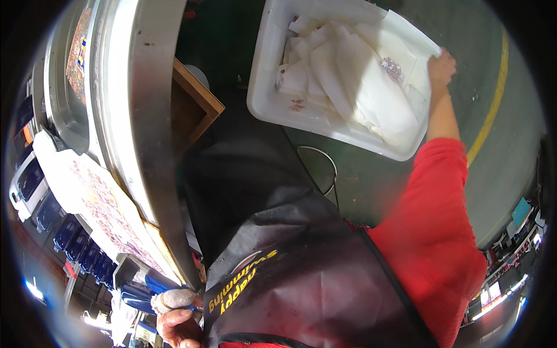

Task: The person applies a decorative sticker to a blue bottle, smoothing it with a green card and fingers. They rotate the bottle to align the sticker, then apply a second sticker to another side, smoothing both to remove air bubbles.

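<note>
The person leans over a white plastic bin (272, 87) that stands on the green floor (510, 174). The bin is full of folded white cloth pieces (360, 81), stacked loosely, one of them with a small printed pattern. The right hand (441, 66), at the end of a red sleeve (435, 220), is at the far right corner of the bin; its fingers are closed on the edge of the top cloth piece, which lies against the bin's rim.

The left hand (177, 319) is low at the bottom edge of the view, beside the dark apron (301, 278). It seems to be curled around a small greyish object (173, 299), but the picture is too blurred there to say what this object is or how firmly it is held.

On the left stands a machine with a curved metal edge (145, 116) and a printed sheet (98, 197) lying on its surface.

By judgement, the step in hand is the picking of one cloth piece out of the bin. The next move calls for lifting only the top piece free, without dragging the ones below it, and carrying it toward the machine on the left side.
</note>
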Demonstrator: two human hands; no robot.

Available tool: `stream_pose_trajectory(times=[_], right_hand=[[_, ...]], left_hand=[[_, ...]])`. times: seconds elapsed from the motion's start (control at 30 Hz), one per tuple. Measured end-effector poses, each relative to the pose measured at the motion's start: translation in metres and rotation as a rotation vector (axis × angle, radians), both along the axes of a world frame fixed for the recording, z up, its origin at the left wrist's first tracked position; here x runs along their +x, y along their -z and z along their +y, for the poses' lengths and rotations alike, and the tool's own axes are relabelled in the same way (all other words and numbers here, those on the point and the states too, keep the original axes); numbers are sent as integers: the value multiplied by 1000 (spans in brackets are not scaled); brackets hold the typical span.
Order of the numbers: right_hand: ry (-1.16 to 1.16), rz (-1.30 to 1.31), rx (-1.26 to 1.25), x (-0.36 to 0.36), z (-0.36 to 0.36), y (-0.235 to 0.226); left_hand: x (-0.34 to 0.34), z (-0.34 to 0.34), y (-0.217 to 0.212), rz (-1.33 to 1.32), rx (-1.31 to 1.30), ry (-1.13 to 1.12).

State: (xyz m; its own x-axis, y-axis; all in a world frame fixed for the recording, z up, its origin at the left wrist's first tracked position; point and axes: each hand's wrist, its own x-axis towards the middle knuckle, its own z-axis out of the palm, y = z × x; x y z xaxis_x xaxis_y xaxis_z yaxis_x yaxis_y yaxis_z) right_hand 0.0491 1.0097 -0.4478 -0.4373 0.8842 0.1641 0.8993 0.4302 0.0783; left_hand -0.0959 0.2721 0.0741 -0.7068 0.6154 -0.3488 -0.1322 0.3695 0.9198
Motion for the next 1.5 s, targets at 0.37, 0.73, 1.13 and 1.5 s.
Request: stream_pose_trajectory(times=[0.37, 0.73, 1.13, 1.5], right_hand=[[635, 572, -720, 91, 82, 56], [292, 80, -325, 63, 20, 27], [-598, -106, -841, 75, -189, 23], [-553, -891, -735, 28, -256, 103]], left_hand=[[17, 5, 20, -132, 43, -26], [27, 29, 22, -26, -131, -155], [34, 17, 28, -32, -30, -19], [68, -2, 2, 88, -158, -123]])
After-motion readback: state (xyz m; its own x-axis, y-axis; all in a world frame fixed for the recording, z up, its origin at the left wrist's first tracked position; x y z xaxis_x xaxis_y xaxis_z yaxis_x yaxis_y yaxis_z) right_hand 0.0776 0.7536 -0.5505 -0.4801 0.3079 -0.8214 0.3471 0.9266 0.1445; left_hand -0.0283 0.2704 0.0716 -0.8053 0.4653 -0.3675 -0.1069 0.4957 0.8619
